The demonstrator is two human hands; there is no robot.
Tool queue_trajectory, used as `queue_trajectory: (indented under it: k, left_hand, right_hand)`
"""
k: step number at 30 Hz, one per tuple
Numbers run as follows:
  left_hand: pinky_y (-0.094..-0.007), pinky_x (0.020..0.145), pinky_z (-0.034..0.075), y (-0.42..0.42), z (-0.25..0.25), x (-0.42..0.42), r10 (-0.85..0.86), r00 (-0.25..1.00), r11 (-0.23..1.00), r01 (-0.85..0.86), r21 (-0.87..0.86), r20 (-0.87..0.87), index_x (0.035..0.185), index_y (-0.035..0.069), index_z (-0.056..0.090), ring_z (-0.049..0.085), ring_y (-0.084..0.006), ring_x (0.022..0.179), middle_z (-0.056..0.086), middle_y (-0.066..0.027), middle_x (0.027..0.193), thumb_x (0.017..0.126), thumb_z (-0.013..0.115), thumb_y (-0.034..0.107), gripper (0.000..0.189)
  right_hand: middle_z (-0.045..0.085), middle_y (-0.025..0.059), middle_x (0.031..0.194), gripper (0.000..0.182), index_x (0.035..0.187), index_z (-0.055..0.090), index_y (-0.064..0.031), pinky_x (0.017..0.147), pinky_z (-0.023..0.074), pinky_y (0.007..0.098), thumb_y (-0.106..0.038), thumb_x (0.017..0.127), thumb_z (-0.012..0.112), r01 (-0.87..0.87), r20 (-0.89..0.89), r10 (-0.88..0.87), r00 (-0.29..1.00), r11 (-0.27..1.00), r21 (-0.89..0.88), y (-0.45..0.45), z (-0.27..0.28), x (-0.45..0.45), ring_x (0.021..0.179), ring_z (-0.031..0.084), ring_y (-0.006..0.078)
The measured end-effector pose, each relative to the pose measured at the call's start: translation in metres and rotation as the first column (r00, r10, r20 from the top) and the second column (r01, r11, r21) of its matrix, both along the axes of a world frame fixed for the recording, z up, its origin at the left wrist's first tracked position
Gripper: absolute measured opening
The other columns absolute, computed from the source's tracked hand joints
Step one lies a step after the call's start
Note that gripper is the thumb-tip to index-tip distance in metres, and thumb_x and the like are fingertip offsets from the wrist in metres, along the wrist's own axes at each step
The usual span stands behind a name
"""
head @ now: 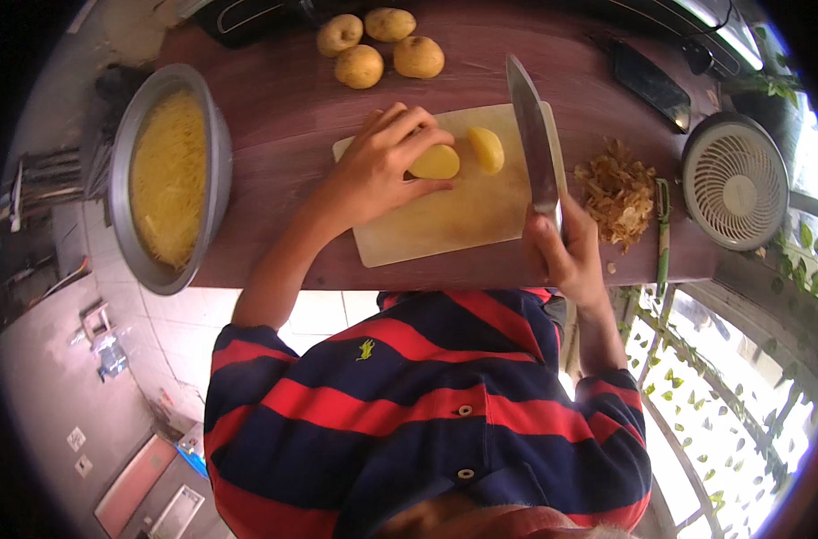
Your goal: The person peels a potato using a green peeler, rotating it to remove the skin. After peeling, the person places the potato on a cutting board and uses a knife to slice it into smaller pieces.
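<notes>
My left hand [389,162] grips a peeled potato [437,162] on the cutting board [443,222], its flat cut face turned to the right. Just right of it lies a cut-off potato piece [486,149], apart from the fingers. In my right hand [569,250] is the handle of a kitchen knife [535,135]. Its broad blade points away from me over the right end of the board, clear of both potato pieces.
Several unpeeled potatoes [419,57] sit at the back of the wooden table [274,155]. A metal basin [217,175] of yellow shreds in liquid stands left. Rightward are potato peelings [618,192], a green-handled peeler [663,236], a small fan [735,182] and a smartphone [651,84].
</notes>
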State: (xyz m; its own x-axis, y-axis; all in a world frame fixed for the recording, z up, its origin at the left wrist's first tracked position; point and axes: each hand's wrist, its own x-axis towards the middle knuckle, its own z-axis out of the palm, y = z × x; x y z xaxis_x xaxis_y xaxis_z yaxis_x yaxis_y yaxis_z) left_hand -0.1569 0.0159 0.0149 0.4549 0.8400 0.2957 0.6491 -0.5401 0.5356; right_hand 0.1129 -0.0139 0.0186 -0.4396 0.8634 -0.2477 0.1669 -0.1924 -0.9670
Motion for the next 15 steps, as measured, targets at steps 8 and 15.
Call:
queue_trajectory:
  k: [8,15]
  left_hand:
    - [-0.0389,0.078,0.049,-0.030,-0.001,0.000,0.254,0.962,0.967,-0.253,-0.024,0.101,0.098,0.008,0.050,0.057,-0.0288,0.098,0.055,-0.0072,0.108,0.066,0.085,0.018,0.049]
    - [-0.0394,0.084,0.049,-0.073,0.000,0.000,0.428,0.904,0.903,-0.428,0.031,-0.007,0.101,0.006,0.052,0.060,-0.0304,0.102,0.060,-0.0103,0.109,0.064,0.087,0.015,0.052]
  right_hand:
    - [0.049,-0.0030,0.057,0.018,0.086,0.052,-0.0037,0.045,0.0329,0.0234,-0.018,0.097,0.057,0.218,-0.189,-0.179,0.966,0.954,0.206,0.031,-0.006,-0.019,0.049,0.044,0.0028]
    - [0.048,-0.0012,0.057,0.018,0.088,0.051,-0.0041,0.042,0.0296,0.0213,-0.018,0.099,0.051,0.252,-0.152,-0.208,0.966,0.892,0.377,0.029,-0.024,-0.010,0.045,0.041,0.0036]
